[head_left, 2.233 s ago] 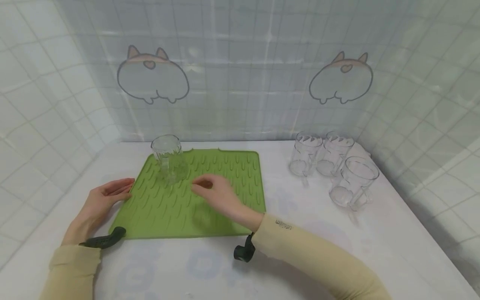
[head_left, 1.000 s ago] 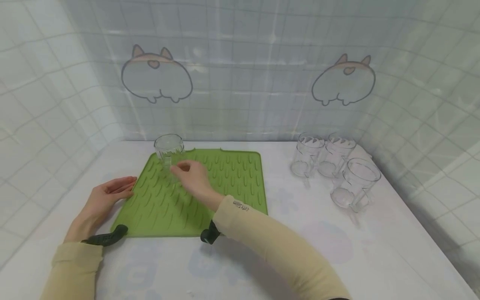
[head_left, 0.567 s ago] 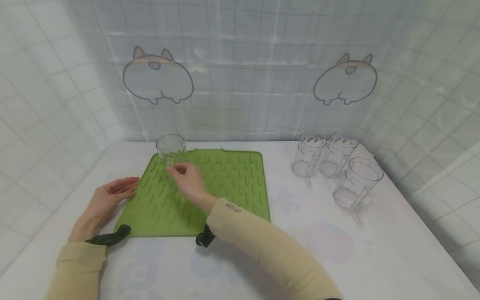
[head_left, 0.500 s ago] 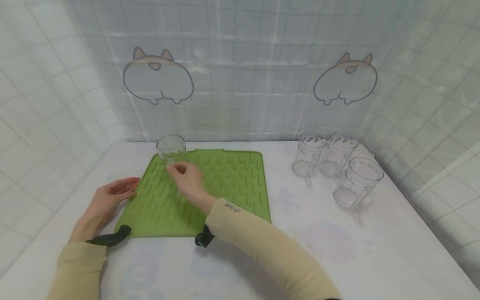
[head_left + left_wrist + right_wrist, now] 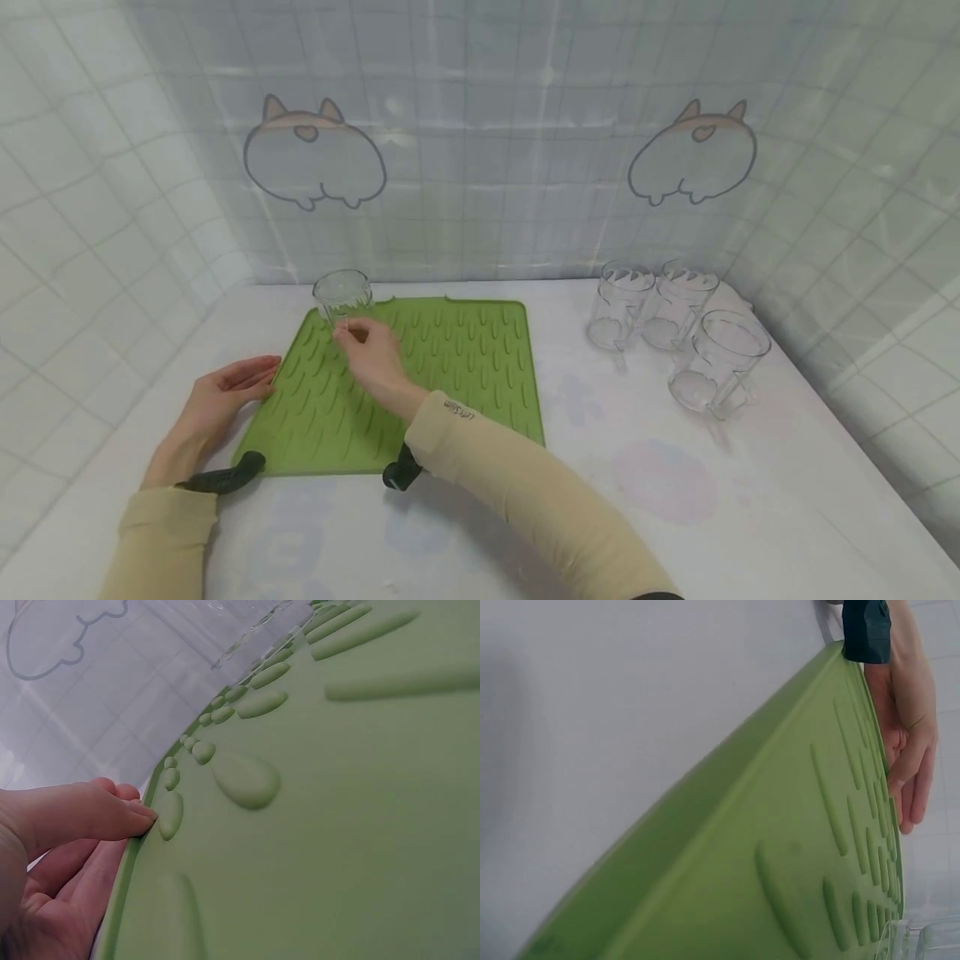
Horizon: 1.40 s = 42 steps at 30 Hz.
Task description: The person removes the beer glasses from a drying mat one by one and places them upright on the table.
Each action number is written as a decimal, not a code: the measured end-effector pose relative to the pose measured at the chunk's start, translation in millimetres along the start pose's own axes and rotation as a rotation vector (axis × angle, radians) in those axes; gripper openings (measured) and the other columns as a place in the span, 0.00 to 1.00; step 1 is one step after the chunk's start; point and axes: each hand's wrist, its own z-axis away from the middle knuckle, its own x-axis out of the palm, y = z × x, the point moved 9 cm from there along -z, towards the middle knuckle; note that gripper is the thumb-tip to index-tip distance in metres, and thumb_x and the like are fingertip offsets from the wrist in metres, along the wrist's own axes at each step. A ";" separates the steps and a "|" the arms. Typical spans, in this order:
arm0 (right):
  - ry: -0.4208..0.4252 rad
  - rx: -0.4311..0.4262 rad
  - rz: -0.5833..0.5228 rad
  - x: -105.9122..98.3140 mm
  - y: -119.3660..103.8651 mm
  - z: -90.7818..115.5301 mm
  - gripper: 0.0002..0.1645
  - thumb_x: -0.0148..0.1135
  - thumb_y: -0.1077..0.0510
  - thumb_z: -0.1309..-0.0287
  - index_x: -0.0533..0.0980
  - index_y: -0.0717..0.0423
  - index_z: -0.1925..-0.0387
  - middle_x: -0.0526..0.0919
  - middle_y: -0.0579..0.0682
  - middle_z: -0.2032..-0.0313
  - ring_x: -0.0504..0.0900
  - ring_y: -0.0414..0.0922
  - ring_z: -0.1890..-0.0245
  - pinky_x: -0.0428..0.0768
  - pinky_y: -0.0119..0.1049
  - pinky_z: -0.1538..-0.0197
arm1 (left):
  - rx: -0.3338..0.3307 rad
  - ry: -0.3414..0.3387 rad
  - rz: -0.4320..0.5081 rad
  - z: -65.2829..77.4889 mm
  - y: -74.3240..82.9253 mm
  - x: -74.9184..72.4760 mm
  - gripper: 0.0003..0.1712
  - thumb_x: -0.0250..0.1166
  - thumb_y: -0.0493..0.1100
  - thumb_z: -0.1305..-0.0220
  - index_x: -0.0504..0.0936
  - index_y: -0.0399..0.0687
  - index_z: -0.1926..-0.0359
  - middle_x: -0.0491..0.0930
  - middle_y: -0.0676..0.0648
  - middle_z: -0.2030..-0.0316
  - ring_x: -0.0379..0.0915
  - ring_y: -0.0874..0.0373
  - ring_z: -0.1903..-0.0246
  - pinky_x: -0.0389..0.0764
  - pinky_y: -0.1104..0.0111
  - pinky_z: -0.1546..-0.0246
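Observation:
A green silicone drying mat [image 5: 450, 375] with raised ridges lies on the white table. Near its back left corner stands a clear glass mug [image 5: 342, 287], upright, its lower part behind my right hand [image 5: 375, 358]. Thumb and fingertips of that hand pinch the mug's handle. In the right wrist view only part of the glass mug [image 5: 937, 941] shows at the bottom corner. My left hand [image 5: 221, 400] touches the mat's left edge. In the left wrist view its thumb rests against the rim, and the fingers lie loosely extended beside it.
Three more clear glass mugs stand on the right: a back left mug [image 5: 622, 300], a back right mug [image 5: 678, 304] and a nearer mug [image 5: 716, 362]. A tile-patterned wall [image 5: 480, 208] closes the back, with side walls left and right.
My right hand has moved left and back from over the mat's middle to the mug's handle and pinches it. The left hand stays at the mat's edge.

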 end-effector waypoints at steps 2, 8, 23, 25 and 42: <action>0.006 0.005 -0.015 0.0 -0.1 -0.2 0.12 0.60 0.54 0.30 0.82 0.51 0.51 0.83 0.38 0.60 0.78 0.31 0.62 0.81 0.26 0.60 | 0.009 -0.001 0.004 -0.3 1.5 0.4 0.37 0.69 0.40 0.35 0.65 0.31 0.30 0.81 0.71 0.50 0.77 0.80 0.52 0.76 0.89 0.52; 0.027 0.019 -0.034 0.1 0.4 0.4 0.10 0.61 0.56 0.31 0.83 0.53 0.53 0.83 0.38 0.63 0.77 0.30 0.64 0.80 0.25 0.63 | -0.013 0.008 -0.057 -0.2 0.2 0.0 0.37 0.69 0.43 0.34 0.65 0.33 0.30 0.79 0.73 0.50 0.76 0.82 0.52 0.75 0.90 0.52; 0.023 0.019 -0.086 -1.6 2.2 4.5 0.07 0.64 0.57 0.34 0.85 0.51 0.58 0.85 0.38 0.63 0.80 0.32 0.63 0.81 0.26 0.62 | -0.022 0.014 -0.095 0.3 0.2 0.2 0.38 0.69 0.44 0.34 0.65 0.33 0.29 0.79 0.73 0.50 0.76 0.83 0.53 0.75 0.90 0.53; 0.018 0.017 -0.089 -2.3 1.3 5.6 0.07 0.64 0.57 0.34 0.85 0.51 0.59 0.85 0.38 0.64 0.80 0.31 0.64 0.81 0.26 0.61 | -0.012 0.013 -0.078 -0.5 0.0 -0.2 0.38 0.69 0.43 0.34 0.65 0.33 0.30 0.79 0.73 0.50 0.77 0.82 0.53 0.75 0.90 0.53; -0.022 0.027 -0.148 -11.4 0.8 17.6 0.08 0.63 0.59 0.34 0.84 0.56 0.57 0.86 0.40 0.64 0.80 0.31 0.63 0.77 0.25 0.64 | 0.013 0.004 -0.056 0.0 1.5 0.1 0.38 0.69 0.43 0.35 0.65 0.32 0.30 0.79 0.74 0.50 0.77 0.82 0.52 0.77 0.88 0.51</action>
